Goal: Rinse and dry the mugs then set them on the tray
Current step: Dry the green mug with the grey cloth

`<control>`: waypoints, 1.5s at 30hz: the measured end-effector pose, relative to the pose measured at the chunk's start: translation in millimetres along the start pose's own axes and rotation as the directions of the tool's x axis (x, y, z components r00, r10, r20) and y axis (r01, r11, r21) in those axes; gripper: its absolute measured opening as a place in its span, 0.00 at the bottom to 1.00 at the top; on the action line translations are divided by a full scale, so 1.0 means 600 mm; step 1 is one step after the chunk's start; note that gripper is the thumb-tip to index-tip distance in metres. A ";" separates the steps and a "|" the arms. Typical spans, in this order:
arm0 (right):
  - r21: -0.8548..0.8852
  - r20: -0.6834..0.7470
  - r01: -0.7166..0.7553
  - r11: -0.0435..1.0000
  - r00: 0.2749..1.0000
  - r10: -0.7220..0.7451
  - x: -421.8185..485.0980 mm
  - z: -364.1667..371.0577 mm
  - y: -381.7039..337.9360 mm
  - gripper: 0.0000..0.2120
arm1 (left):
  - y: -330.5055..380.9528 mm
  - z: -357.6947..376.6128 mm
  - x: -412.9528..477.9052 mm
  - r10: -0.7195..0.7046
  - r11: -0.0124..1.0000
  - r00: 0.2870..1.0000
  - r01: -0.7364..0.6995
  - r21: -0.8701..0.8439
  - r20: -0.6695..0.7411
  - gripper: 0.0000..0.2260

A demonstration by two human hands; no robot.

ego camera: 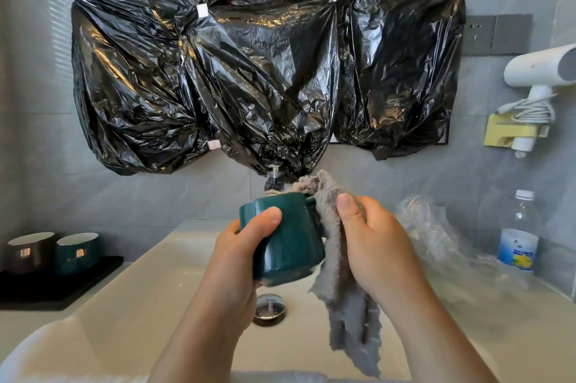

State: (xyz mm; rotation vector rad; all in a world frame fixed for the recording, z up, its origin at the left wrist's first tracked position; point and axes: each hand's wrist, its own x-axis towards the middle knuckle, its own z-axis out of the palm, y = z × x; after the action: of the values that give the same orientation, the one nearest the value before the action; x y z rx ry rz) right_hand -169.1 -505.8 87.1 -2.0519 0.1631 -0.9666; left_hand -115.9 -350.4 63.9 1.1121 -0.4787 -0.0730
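Green mug [290, 239] is held tilted above the sink [149, 283], your left hand [246, 245] wrapped round its body while your right hand [374, 236] pinches the grey cloth [349, 320] against its side. It looks like glazed ceramic — rigid, likely slick when wet, breakable over that hard basin — so grip the body firmly, not the rim. Brown mug [29, 253] and second green mug [78, 253] stand on the black tray [46, 292] at left.

counter [498, 320] | tray [62, 289] left | bottle [519, 236] right | plastic [430, 226], perhaps a bag
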 end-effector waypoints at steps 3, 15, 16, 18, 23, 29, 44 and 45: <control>0.058 0.022 0.059 0.997 0.998 -0.060 -0.003 0.006 0.001 0.14 | 0.007 -0.001 0.000 0.011 0.997 1.000 -0.012 -0.079 -0.008 0.21; -0.074 -0.082 0.135 0.988 0.987 -0.141 -0.016 0.019 -0.003 0.21 | 0.005 -0.001 -0.003 -0.022 1.000 1.000 0.022 -0.018 0.009 0.20; -0.026 -0.033 0.145 0.989 0.989 -0.146 -0.015 0.019 -0.002 0.20 | 0.007 0.001 -0.004 -0.036 0.998 0.999 0.037 -0.059 0.005 0.15; 0.088 0.096 0.138 0.987 0.985 -0.146 -0.014 0.018 -0.004 0.13 | 0.008 0.001 -0.003 -0.033 0.993 0.999 0.032 -0.117 -0.010 0.14; 0.313 0.055 0.137 0.940 0.985 -0.162 -0.019 0.031 -0.007 0.07 | 0.012 0.006 -0.002 -0.012 0.997 0.997 0.006 -0.075 -0.074 0.18; 0.371 -0.131 0.192 0.909 0.979 -0.153 -0.024 0.058 -0.007 0.16 | 0.011 0.000 0.004 -0.013 0.996 0.996 0.005 -0.085 -0.090 0.25; 0.500 -0.024 0.044 0.865 0.999 -0.037 -0.024 0.047 -0.017 0.15 | -0.014 0.018 0.001 0.203 0.979 0.971 -0.202 0.018 -0.129 0.33; 0.493 -0.011 0.048 0.869 0.999 -0.049 -0.029 0.047 -0.021 0.21 | -0.014 0.018 0.001 0.206 0.978 0.969 -0.206 0.019 -0.137 0.33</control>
State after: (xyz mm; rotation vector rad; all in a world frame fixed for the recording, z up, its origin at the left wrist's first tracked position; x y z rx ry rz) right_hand -164.3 -472.3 76.4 -1.5874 -0.1296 -0.9238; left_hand -118.0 -363.4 60.4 1.0586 -0.4675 0.1865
